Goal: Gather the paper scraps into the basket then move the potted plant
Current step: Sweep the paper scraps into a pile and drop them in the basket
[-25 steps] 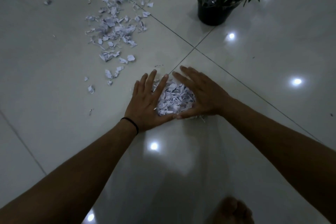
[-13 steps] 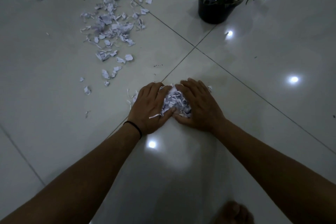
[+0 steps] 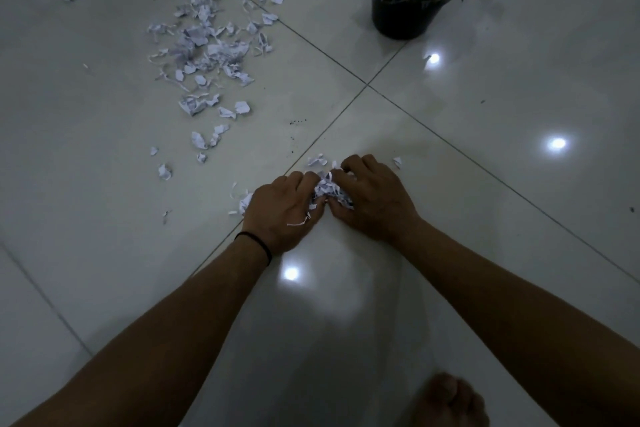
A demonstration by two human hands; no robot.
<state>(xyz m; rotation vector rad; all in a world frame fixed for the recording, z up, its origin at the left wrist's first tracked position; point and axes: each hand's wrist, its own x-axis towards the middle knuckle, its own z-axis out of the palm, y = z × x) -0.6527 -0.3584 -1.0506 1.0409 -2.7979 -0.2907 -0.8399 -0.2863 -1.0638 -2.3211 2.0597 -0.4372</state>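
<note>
Glossy floor tiles (image 3: 450, 184): both hands' curled fingers (image 3: 349, 163) squeeze one paper-scrap clump (image 3: 327, 189) between them.

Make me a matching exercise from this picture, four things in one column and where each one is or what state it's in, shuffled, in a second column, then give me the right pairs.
Things
1. potted plant
2. bunched paper scraps
3. scattered paper scraps
4. black wristband

Places or states
A. spread loose over the tiled floor, far left
B. worn on the left wrist
C. standing upright at the far right, untouched
D. squeezed between the left hand and the right hand

Pairs: 1-C, 2-D, 3-A, 4-B
</note>
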